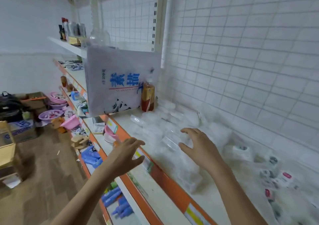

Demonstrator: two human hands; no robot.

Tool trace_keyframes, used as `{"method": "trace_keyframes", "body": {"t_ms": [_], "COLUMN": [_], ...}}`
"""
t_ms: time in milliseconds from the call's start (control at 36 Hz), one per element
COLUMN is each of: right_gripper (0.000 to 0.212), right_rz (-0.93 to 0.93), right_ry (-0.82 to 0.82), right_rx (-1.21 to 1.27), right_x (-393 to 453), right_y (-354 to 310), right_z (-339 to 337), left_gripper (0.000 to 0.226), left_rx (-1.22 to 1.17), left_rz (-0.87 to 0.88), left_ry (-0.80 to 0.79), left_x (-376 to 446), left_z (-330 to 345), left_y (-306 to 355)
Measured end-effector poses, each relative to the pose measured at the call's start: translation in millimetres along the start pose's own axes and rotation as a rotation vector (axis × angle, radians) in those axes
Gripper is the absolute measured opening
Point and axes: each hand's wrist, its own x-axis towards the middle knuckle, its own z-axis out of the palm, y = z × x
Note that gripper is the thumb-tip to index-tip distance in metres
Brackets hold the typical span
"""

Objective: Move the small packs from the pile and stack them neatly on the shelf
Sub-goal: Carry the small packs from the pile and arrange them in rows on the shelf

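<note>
A blurred pile of clear and white small packs (160, 126) lies on the white shelf (172, 178) with the orange front edge. More small packs (269, 174) with pink and grey labels lie scattered further right on the same shelf. My left hand (126, 154) hovers over the shelf's front edge, fingers spread, holding nothing. My right hand (196, 145) reaches over the pile with fingers apart and loosely bent, close to a clear pack (170, 142). I cannot tell whether it touches the pack.
A large white bag with blue characters (119, 83) hangs over the shelf at the left, a brown bottle (147, 97) beside it. A white wire grid (241, 52) backs the shelf. Lower shelves hold blue items (91, 157); pink and purple basins (51, 114) and boxes sit on the floor.
</note>
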Motion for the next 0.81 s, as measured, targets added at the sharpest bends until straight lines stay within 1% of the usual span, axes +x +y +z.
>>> {"method": "trace_keyframes", "body": {"t_ms": [139,222,306,389,444,500,583,639,722,806], "right_gripper": [0.055,0.06,0.059,0.056,0.043,0.029,0.023,0.018,0.019,0.02], "right_rz": [0.053,0.124,0.21,0.306,0.335,0.346,0.41,0.452,0.493,0.522], "right_ry": [-0.094,-0.144,-0.136,-0.135,-0.142,-0.091,0.045,0.12,0.21,0.225], "right_rx": [-0.132,-0.172,-0.118,-0.053,-0.016,0.056,0.192,0.272,0.384,0.417], "right_x": [40,59,75,87,93,96,100,102,107,117], "right_y": [2,5,7,5,3,-1,-6,-9,-13,-19], "right_z": [14,23,30,30,30,30,32,35,43,53], "left_gripper": [0.044,0.041,0.039,0.036,0.037,0.043,0.057,0.062,0.062,0.048], "left_rx": [0.012,-0.042,-0.13,-0.198,-0.203,-0.187,-0.181,-0.215,-0.231,-0.165], "left_rz": [0.019,0.07,0.142,0.22,0.283,0.349,0.412,0.446,0.493,0.564], "left_ry": [0.088,0.085,0.018,-0.097,-0.211,-0.324,-0.477,-0.531,-0.543,-0.427], "left_x": [59,103,152,193,214,233,253,263,275,283], "left_z": [-13,-18,-16,-8,-2,7,19,27,36,44], "left_y": [-39,-63,-84,-100,-107,-113,-121,-126,-130,-128]}}
